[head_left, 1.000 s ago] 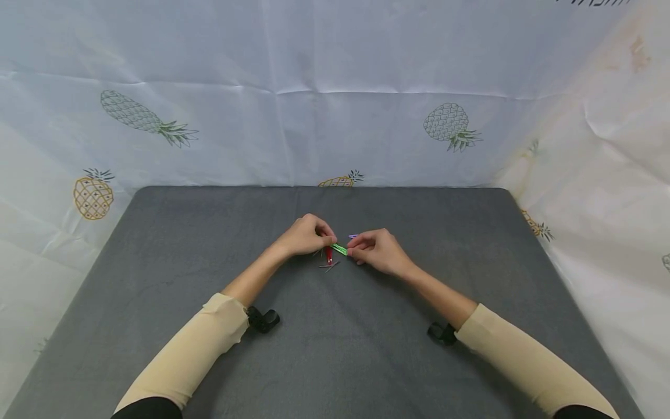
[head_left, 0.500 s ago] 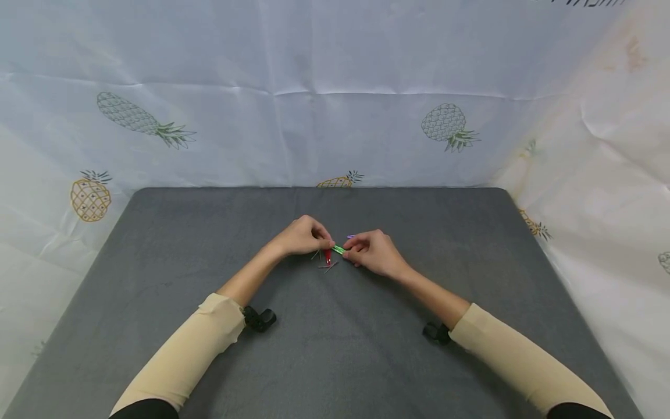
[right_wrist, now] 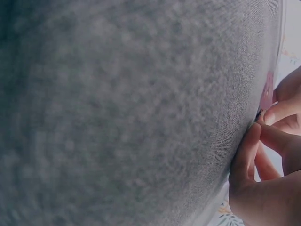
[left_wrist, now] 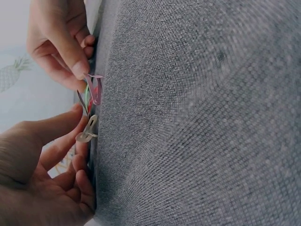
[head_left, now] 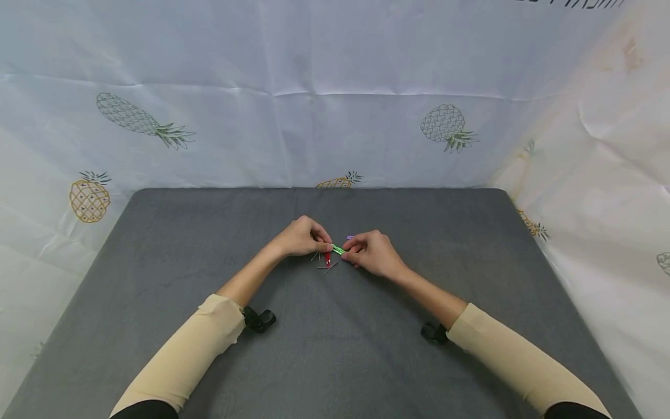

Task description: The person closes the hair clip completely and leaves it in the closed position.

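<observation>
Both hands pinch a slim green hair clip (head_left: 338,249) between thumb and fingers over the far middle of the table. My left hand (head_left: 303,237) grips its left end, and my right hand (head_left: 374,252) has its right end. Just below the fingers lies a red hair clip (head_left: 328,259). Thin greyish pieces (head_left: 328,267) lie at its near end. In the left wrist view, a purple snap clip (left_wrist: 96,90) and a pale snap clip (left_wrist: 88,131) rest in front of the hands. Fingers cover the green clip's ends.
Behind the right fingers a small violet clip (head_left: 350,237) peeks out. Thin greyish pieces (head_left: 315,256) lie under the left fingers. Grey cloth covers the table (head_left: 335,349), whose far edge meets a white pineapple-print curtain (head_left: 335,134).
The hands have drawn slightly closer together along the green hair clip, leaving a shorter stretch of it showing. The clips on the table have stayed put; the head view has shifted a little.
</observation>
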Demonstrator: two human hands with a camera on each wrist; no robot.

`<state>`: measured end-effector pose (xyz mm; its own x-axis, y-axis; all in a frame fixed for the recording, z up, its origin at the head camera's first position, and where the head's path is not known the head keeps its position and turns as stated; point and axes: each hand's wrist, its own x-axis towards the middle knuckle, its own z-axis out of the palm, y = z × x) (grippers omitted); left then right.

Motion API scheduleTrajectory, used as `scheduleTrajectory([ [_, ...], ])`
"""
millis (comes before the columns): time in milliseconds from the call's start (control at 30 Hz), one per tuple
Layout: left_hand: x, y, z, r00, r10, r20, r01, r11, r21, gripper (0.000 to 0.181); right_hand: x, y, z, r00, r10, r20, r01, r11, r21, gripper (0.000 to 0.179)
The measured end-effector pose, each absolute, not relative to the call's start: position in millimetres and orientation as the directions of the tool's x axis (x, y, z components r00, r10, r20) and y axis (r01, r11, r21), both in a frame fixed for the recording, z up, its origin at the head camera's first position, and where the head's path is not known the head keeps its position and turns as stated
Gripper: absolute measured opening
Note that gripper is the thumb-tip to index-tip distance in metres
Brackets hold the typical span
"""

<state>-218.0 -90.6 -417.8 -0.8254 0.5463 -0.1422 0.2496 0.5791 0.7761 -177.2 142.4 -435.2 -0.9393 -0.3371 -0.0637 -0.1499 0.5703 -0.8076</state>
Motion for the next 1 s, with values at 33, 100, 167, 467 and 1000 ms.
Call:
scheduleTrajectory([
  [33,-218.0,-90.4,-418.0,-0.826,0.545,-0.144,0.248,0.580,0.776,0.013,-177.2,142.1,-434.9,-0.940,-0.335,-0.065,-0.149,0.574,-0.805,0.012],
  [100,-218.2,-90.3,-418.5,-0.828,0.541,-0.147,0.242,0.582,0.776,0.012,-177.4,141.5,-434.8,-0.942,-0.330,-0.068,-0.146,0.582,-0.800,0.012],
  [167,-218.4,-90.1,-419.2,-0.830,0.538,-0.147,0.239,0.581,0.778,0.012,-177.8,141.2,-435.0,-0.943,-0.326,-0.071,-0.143,0.587,-0.797,0.012],
  [467,-217.9,-87.4,-423.2,-0.840,0.526,-0.132,0.244,0.584,0.775,0.008,-178.8,140.9,-435.9,-0.942,-0.329,-0.065,-0.156,0.601,-0.784,0.009],
  [1000,-217.0,-86.2,-423.2,-0.842,0.521,-0.139,0.235,0.587,0.775,0.006,-178.4,139.8,-433.6,-0.927,-0.375,-0.009,-0.238,0.607,-0.758,0.008],
])
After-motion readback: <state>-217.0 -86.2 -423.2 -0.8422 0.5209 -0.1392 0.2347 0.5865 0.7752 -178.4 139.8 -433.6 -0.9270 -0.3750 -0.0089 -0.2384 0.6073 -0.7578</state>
